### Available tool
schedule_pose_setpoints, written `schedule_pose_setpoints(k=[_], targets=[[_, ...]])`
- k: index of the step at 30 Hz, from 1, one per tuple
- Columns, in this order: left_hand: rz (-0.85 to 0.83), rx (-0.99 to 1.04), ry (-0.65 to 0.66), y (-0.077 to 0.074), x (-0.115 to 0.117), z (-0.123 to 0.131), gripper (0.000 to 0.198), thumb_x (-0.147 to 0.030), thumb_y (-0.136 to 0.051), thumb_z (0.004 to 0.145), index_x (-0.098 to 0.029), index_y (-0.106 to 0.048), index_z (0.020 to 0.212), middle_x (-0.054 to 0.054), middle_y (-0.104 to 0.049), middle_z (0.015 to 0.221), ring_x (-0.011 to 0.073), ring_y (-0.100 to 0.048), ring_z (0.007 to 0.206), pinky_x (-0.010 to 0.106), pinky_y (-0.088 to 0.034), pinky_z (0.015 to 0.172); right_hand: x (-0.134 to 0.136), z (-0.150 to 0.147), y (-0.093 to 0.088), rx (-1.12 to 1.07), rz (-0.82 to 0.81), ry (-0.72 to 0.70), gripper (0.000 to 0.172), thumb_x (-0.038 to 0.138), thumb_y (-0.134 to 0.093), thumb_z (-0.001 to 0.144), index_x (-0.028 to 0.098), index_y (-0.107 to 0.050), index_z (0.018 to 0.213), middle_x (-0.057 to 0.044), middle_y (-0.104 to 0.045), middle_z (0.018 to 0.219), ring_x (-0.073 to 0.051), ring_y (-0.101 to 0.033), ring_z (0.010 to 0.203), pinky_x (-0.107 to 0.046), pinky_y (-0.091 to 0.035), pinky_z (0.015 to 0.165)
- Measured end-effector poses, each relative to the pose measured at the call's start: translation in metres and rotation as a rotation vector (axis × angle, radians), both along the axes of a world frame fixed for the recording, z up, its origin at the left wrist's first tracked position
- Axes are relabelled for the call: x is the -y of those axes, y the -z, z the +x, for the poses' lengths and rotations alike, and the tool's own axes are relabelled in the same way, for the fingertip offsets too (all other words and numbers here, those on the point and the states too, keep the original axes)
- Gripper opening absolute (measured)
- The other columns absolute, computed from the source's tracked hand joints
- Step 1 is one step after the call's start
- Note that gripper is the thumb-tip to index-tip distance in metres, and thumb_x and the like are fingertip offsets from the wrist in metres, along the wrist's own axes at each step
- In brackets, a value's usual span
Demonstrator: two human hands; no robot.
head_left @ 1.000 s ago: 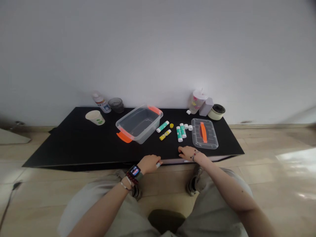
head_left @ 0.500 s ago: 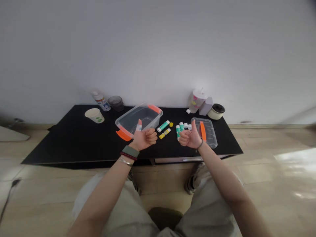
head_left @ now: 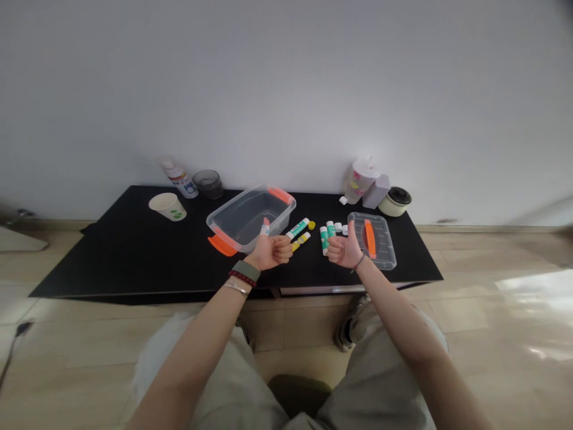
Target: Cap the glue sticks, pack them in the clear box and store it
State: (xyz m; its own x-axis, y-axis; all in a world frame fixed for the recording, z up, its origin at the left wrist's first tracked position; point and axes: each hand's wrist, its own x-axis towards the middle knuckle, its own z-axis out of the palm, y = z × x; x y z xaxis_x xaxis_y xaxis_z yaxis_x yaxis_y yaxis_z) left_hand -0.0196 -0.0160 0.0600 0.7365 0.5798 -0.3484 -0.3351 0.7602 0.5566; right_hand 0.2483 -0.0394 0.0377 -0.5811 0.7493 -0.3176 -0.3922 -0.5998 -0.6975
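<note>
My left hand point(head_left: 272, 251) is closed with its thumb up and nothing in it, in front of a clear box point(head_left: 250, 218) with orange latches. Beside it lie a green-and-white glue stick point(head_left: 298, 229), a yellow one point(head_left: 301, 241) and a yellow cap point(head_left: 311, 225). My right hand point(head_left: 344, 249), also a fist with raised thumb, holds nothing. It partly covers two green glue sticks point(head_left: 324, 237). White caps point(head_left: 339, 227) lie behind it. A clear lid point(head_left: 382, 242) with an orange handle is to its right.
On the black table point(head_left: 134, 257), a paper cup point(head_left: 168, 206), a spray bottle point(head_left: 181, 179) and a dark glass point(head_left: 208, 184) stand at the left. A lidded plastic cup point(head_left: 360, 182), a pale box point(head_left: 376, 191) and a cream pot point(head_left: 395, 202) stand at the back right.
My left hand has moved right, closer to my right hand, and now overlaps the near ends of the glue sticks beside it. My right hand has hardly moved. The view has shifted slightly.
</note>
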Motion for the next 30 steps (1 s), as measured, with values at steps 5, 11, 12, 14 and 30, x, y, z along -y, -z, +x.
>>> schedule_pose_setpoints(k=[5,11,12,14,30], targets=[[-0.017,0.015,-0.023,0.002,-0.001,0.001,0.070,-0.088,-0.005,0.080,-0.023,-0.016,0.055,-0.006,-0.017,0.047,0.0076,-0.014,0.041,0.021,-0.017,0.036,-0.001,-0.001,-0.002,-0.008,0.011,-0.019,0.078,0.097,0.007,0.064,0.023,-0.017,0.056,0.007,-0.014,0.046,-0.009,-0.011,0.043,-0.021,-0.018,0.039],[-0.030,-0.007,-0.049,0.000,-0.003,-0.001,0.071,-0.088,-0.004,0.079,-0.023,-0.017,0.054,-0.005,-0.017,0.047,0.0080,-0.014,0.041,0.022,-0.016,0.035,0.000,-0.001,-0.004,-0.015,0.025,-0.041,0.079,0.098,0.006,0.063,0.023,-0.017,0.055,0.007,-0.016,0.045,-0.008,-0.012,0.042,-0.021,-0.018,0.038],[-0.032,-0.018,-0.050,0.000,-0.004,-0.001,0.071,-0.088,-0.002,0.079,-0.023,-0.016,0.053,-0.005,-0.017,0.046,0.0081,-0.013,0.041,0.023,-0.016,0.035,0.000,-0.002,-0.005,-0.007,0.023,-0.045,0.079,0.098,0.007,0.063,0.023,-0.018,0.054,0.007,-0.016,0.045,-0.008,-0.012,0.042,-0.021,-0.017,0.038],[-0.033,-0.036,-0.054,-0.002,-0.004,0.000,0.072,-0.089,0.000,0.078,-0.023,-0.016,0.053,-0.005,-0.017,0.045,0.0082,-0.014,0.040,0.023,-0.016,0.035,0.000,-0.004,-0.008,0.005,0.021,-0.050,0.079,0.098,0.007,0.064,0.024,-0.018,0.055,0.007,-0.016,0.045,-0.008,-0.012,0.042,-0.021,-0.017,0.038],[0.211,-0.116,0.012,0.005,-0.008,0.007,0.068,-0.080,-0.023,0.087,-0.022,-0.022,0.052,-0.006,-0.017,0.047,0.0077,-0.013,0.042,0.022,-0.014,0.040,-0.008,-0.016,-0.009,0.319,0.213,-0.013,0.069,0.089,-0.013,0.082,0.024,-0.025,0.061,0.008,-0.020,0.048,-0.008,-0.016,0.042,-0.021,-0.019,0.040]])
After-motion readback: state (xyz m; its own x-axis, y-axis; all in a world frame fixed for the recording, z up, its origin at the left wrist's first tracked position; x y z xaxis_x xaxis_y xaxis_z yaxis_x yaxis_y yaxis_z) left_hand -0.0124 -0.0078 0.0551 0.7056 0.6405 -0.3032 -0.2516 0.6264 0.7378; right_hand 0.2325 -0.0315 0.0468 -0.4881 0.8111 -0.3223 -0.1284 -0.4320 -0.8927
